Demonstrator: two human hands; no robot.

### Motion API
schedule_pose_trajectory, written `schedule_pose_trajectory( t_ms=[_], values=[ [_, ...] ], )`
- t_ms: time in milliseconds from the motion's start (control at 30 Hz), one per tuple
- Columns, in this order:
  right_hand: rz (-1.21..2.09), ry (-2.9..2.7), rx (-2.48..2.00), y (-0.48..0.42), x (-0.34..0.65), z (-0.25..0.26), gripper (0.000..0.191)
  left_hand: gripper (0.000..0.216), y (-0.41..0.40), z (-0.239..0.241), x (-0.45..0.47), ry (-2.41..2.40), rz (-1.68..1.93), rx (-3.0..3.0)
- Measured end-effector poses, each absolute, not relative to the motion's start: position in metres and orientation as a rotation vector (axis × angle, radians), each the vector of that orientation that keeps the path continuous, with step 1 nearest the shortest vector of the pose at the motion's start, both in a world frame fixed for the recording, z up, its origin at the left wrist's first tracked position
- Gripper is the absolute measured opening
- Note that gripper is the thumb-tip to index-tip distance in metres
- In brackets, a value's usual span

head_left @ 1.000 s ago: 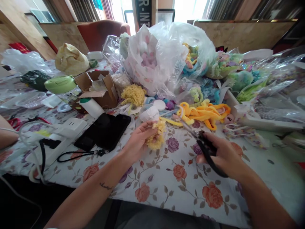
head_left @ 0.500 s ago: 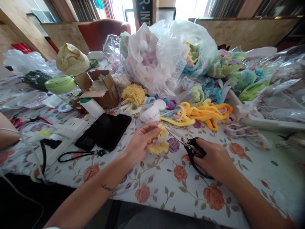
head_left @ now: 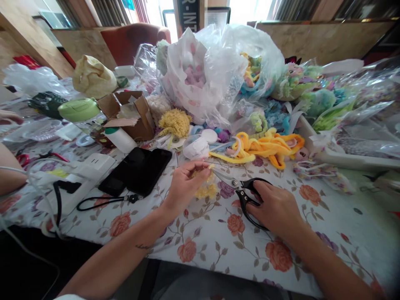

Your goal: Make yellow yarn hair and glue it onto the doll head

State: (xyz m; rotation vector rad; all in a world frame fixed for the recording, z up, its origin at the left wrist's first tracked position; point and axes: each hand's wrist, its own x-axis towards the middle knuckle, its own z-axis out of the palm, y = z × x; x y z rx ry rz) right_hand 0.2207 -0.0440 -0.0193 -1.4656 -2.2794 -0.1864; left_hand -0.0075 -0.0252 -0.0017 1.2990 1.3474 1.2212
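My left hand (head_left: 189, 183) pinches a piece of fluffy yellow trim (head_left: 206, 191) between thumb and fingers, and part of the trim hangs below the palm. Black-handled scissors (head_left: 245, 196) are in my right hand (head_left: 275, 206), with fingers through the loops. Their blades are parted and point left, the tips at the bit of yellow that sticks out past my left fingertips. Whether the blades touch the trim I cannot tell. Behind my hands lie a white cup-like container (head_left: 196, 148) and bright orange-yellow plush strips (head_left: 268, 146).
Two black phones (head_left: 136, 171) and a white power strip (head_left: 78, 183) with cables lie to the left. A cardboard box (head_left: 129, 114), a ball of yellow yarn (head_left: 175, 121) and large plastic bags (head_left: 215, 71) stand behind. Another person's arm (head_left: 11, 171) is at the left edge.
The scissors have moved left with my right hand, and their blades have opened wider at the yellow trim. My left hand has shifted slightly left. Another person's hand has appeared at the far left.
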Motion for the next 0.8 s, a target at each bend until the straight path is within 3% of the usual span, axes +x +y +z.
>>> schedule_pose_trajectory(
  t_ms=[467, 800],
  values=[
    [-0.013, -2.317, -1.513, -0.0424, 0.2167, -0.0128, 0.012, 0.012, -0.0272, -0.0019, -0.0072, 1.490, 1.307, 1.645],
    [-0.085, -2.323, -1.512, -0.0426, 0.2187, -0.0143, 0.012, 0.015, -0.0285, 0.0011, -0.0079, 1.582, 1.234, 1.567]
  ],
)
